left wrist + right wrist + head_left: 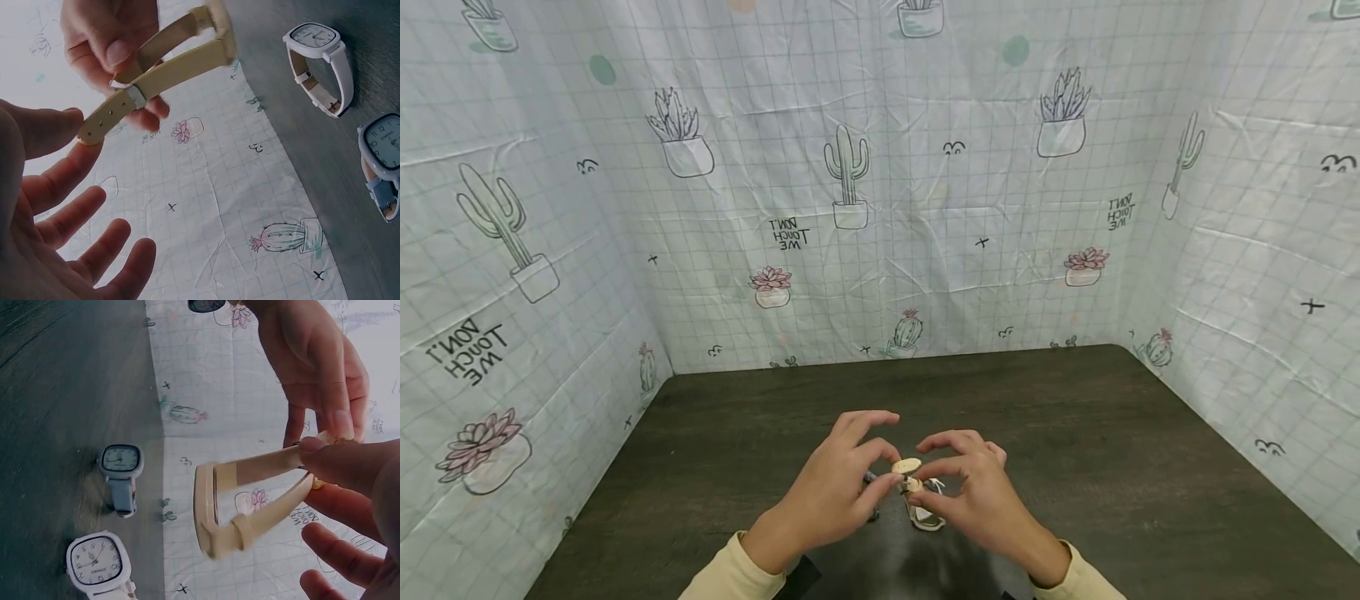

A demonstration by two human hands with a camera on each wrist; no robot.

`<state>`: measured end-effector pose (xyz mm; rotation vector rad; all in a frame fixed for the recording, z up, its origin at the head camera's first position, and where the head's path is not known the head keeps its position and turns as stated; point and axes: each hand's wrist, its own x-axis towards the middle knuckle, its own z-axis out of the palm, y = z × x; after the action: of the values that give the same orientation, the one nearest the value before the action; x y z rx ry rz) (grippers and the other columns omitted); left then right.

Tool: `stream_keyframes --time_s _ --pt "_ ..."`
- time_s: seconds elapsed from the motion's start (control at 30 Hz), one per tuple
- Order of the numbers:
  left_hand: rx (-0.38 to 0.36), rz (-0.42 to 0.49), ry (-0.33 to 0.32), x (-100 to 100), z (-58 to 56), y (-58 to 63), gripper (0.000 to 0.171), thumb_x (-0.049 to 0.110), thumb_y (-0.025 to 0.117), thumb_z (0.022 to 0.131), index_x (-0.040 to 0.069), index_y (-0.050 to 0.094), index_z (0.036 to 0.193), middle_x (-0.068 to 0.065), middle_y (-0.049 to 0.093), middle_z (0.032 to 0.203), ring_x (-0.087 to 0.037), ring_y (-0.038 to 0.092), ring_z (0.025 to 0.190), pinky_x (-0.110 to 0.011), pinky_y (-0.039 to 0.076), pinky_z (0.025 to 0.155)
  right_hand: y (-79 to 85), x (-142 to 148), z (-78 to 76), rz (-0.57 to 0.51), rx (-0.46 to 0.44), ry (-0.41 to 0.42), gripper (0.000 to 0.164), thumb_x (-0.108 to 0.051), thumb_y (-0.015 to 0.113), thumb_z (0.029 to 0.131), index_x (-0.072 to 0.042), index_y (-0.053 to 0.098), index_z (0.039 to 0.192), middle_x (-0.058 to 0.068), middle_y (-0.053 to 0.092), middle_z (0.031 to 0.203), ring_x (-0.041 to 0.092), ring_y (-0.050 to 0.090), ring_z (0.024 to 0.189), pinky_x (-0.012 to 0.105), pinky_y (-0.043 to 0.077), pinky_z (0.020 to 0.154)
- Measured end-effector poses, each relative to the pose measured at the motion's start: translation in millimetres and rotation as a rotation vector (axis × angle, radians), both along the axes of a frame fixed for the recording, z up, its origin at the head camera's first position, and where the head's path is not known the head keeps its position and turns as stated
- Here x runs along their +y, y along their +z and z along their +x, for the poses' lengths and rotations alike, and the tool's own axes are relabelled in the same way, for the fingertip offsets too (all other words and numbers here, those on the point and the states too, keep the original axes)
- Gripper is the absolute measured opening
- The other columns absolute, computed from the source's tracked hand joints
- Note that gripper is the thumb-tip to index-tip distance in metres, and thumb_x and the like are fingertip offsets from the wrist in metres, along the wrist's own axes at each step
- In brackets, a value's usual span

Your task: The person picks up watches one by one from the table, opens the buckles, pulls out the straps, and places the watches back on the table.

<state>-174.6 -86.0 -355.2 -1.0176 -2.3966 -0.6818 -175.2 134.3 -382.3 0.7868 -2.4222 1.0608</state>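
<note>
Both hands hold one pale yellow wristwatch (pixel 907 466) over the table, its strap closed into a loop. My left hand (pixel 831 479) pinches the tip of the strap, the end with the holes (pixel 111 112), between thumb and index finger; its other fingers are spread. With thumb and fingertips my right hand (pixel 973 492) grips the strap at the metal buckle (pixel 119 84). The watch case (pixel 204 512) hangs away from the fingers, seen edge-on in the right wrist view, with its dial hidden.
On the dark table (pixel 737 417) lie a white watch (pixel 99 562) and a white-cased watch with a blue strap (pixel 122 494), close beneath the hands. A printed cactus curtain (pixel 880 250) stands behind the table and along both sides.
</note>
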Motion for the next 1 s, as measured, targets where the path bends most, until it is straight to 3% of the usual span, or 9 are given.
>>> stream_keyframes --time_s 0.2,0.47,0.77,1.0 --pt "-0.054 0.013 0.01 -0.2 -0.6 1.4 0.006 0.027 0.07 0.091 0.023 0.066 0.093 0.0 0.049 0.142 -0.02 0.044 0.13 -0.027 0.05 0.077 -1.9 1.4 -1.1 -0.006 0.03 -0.007 0.023 -0.024 0.088 0.067 -0.037 0.075 0.081 -0.016 0.063 0.109 0.012 0.052 0.107 0.053 0.023 0.087" --pt "-0.116 0.046 -0.007 -1.9 0.1 2.7 0.005 0.028 0.068 0.092 0.023 0.066 0.094 0.001 0.046 0.144 -0.019 0.043 0.13 -0.026 0.049 0.076 -0.9 1.0 -1.1 0.014 0.001 -0.002 0.026 -0.025 0.088 0.068 -0.041 0.073 0.081 -0.019 0.062 0.11 0.012 0.053 0.108 0.052 0.025 0.087" --pt "-0.098 0.072 -0.05 0.8 -1.6 4.5 0.007 0.027 0.067 0.093 0.021 0.067 0.094 0.0 0.047 0.143 -0.021 0.043 0.131 -0.039 0.049 0.09 -2.9 -2.0 -1.6 0.021 -0.004 0.049 0.026 -0.025 0.087 0.071 -0.04 0.072 0.087 -0.016 0.062 0.112 0.015 0.055 0.106 0.051 0.028 0.085" --pt "-0.082 0.062 -0.048 1.6 -1.3 5.5 0.006 0.025 0.069 0.092 0.02 0.069 0.096 0.0 0.047 0.143 -0.022 0.044 0.131 -0.042 0.049 0.093 -4.3 -6.1 -3.3 -0.048 0.022 0.063 0.03 -0.024 0.086 0.073 -0.038 0.067 0.093 -0.01 0.064 0.112 0.009 0.057 0.105 0.056 0.037 0.087"
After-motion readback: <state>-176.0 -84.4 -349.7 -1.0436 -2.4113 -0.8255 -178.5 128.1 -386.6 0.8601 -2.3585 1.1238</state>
